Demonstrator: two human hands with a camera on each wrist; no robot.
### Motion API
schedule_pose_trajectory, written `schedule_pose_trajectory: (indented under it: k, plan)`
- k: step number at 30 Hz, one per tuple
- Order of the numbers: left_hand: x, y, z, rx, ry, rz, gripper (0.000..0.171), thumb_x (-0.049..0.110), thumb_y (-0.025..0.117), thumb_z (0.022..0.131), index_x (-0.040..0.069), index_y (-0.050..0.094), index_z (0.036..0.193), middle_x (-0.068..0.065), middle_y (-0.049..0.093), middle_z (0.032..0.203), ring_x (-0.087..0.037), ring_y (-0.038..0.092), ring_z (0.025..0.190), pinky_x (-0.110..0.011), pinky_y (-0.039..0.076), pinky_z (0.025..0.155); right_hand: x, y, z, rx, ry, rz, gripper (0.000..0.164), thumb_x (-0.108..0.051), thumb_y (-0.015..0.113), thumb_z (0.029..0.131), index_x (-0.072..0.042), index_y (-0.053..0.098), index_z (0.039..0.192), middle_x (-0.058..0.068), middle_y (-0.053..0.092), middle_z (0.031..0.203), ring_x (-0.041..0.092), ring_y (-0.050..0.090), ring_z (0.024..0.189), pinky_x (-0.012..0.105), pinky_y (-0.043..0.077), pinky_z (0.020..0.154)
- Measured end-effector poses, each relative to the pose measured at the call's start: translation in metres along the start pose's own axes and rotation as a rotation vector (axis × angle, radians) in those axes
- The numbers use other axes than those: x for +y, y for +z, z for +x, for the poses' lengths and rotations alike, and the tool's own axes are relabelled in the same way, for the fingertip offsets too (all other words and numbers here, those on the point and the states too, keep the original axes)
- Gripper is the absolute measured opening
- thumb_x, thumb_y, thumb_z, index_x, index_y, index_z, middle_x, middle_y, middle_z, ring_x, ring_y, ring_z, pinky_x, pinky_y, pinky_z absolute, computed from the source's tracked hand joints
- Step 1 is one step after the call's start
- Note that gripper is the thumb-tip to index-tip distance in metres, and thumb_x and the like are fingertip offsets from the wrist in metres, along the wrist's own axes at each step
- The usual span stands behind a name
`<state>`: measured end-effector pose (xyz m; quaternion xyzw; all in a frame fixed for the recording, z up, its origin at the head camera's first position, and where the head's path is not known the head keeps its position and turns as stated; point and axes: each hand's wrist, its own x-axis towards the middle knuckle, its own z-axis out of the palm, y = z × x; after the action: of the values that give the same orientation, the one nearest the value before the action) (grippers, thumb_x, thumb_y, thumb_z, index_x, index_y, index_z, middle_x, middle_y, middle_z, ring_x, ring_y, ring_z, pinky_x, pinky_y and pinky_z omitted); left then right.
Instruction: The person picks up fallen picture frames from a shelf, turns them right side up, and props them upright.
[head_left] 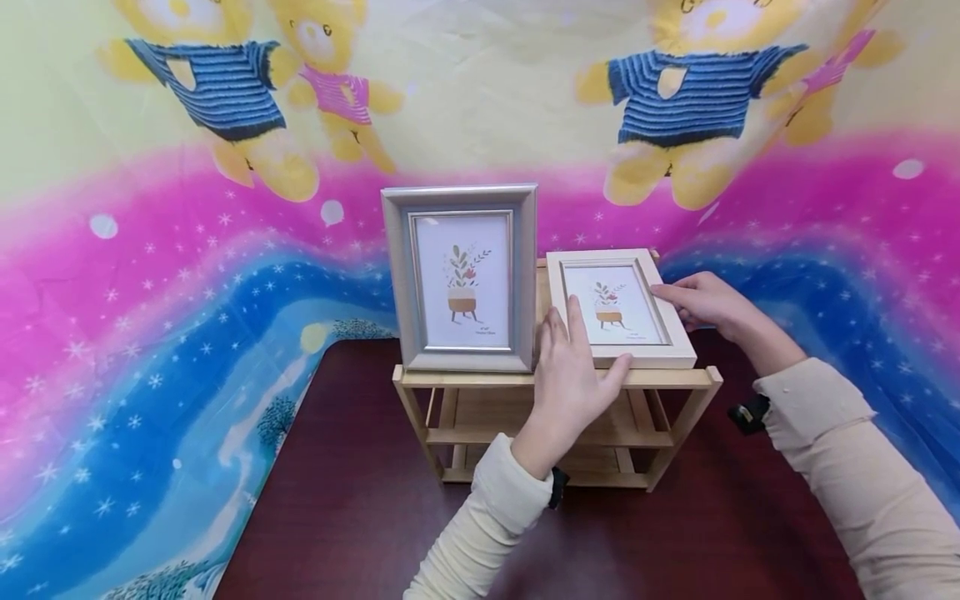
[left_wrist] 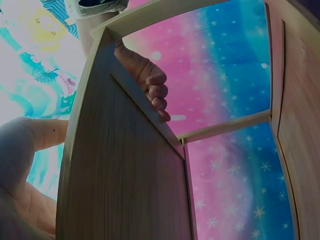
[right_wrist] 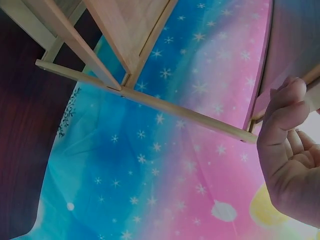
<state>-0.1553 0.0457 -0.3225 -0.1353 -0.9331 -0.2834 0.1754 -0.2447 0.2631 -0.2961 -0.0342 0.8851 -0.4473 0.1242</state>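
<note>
A cream-white picture frame (head_left: 637,292) with a potted-plant print leans back on the right of a small wooden shelf (head_left: 555,379). My left hand (head_left: 570,375) lies at its lower left, fingers extended along the left side and the thumb near the bottom edge. At the right side, my right hand (head_left: 712,304) holds the frame's edge, thumb at the front and fingers curled. Those curled fingers also show beyond the shelf in the left wrist view. To the left stands a larger silver-grey picture frame (head_left: 465,275), upright, with the same print.
The shelf has lower tiers (head_left: 487,408) and stands on a dark red-brown table (head_left: 345,500). Behind it hangs a backdrop (head_left: 480,108) printed with bears and snowflakes. Each wrist wears a small black device, as at the right cuff (head_left: 750,414).
</note>
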Motion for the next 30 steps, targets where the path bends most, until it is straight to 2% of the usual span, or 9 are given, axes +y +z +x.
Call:
schedule_pose_trajectory:
  k: [5,9,19,24,30]
  plan:
    - [0.002,0.001,0.0,-0.013,-0.011,0.015,0.089,0.05,0.059,0.081,0.002,0.018,0.144,-0.028,0.028,0.14,-0.039,0.032,0.127,-0.047,0.043,0.09,0.001,-0.001,-0.002,0.003,-0.023,-0.019,0.061,-0.042,0.045,0.093,0.016,0.05,0.112,-0.003,0.038,0.055,0.007,0.038,0.051,0.026,0.043,0.052]
    - [0.002,0.001,0.0,-0.016,-0.002,0.008,0.089,0.05,0.059,0.081,0.002,0.019,0.144,-0.027,0.028,0.141,-0.038,0.031,0.128,-0.047,0.04,0.093,0.004,0.0,-0.003,0.035,-0.044,-0.027,0.06,-0.041,0.045,0.093,0.016,0.052,0.11,-0.002,0.039,0.055,0.008,0.039,0.051,0.026,0.041,0.051]
    - [-0.001,0.0,0.0,0.01,0.011,-0.066,0.092,0.048,0.065,0.077,-0.003,0.023,0.141,-0.027,0.026,0.142,-0.036,0.029,0.129,-0.044,0.034,0.099,0.007,0.001,-0.01,0.149,-0.103,-0.051,0.061,-0.043,0.043,0.093,0.014,0.053,0.111,0.002,0.05,0.064,0.013,0.045,0.057,0.028,0.044,0.055]
    - [-0.001,-0.001,0.0,0.009,-0.012,-0.107,0.096,0.047,0.069,0.074,-0.006,0.022,0.14,-0.024,0.029,0.142,-0.035,0.032,0.128,-0.041,0.033,0.101,0.007,0.002,-0.015,0.22,-0.133,-0.032,0.061,-0.046,0.045,0.091,0.012,0.056,0.107,0.003,0.056,0.07,0.014,0.05,0.061,0.03,0.047,0.058]
    - [0.0,-0.002,0.0,0.029,-0.032,-0.136,0.102,0.046,0.073,0.07,-0.006,0.021,0.14,-0.021,0.031,0.141,-0.034,0.037,0.125,-0.039,0.034,0.1,0.004,0.002,-0.022,0.31,-0.189,-0.021,0.058,-0.045,0.046,0.091,0.01,0.058,0.102,-0.001,0.059,0.072,0.014,0.052,0.061,0.028,0.045,0.054]
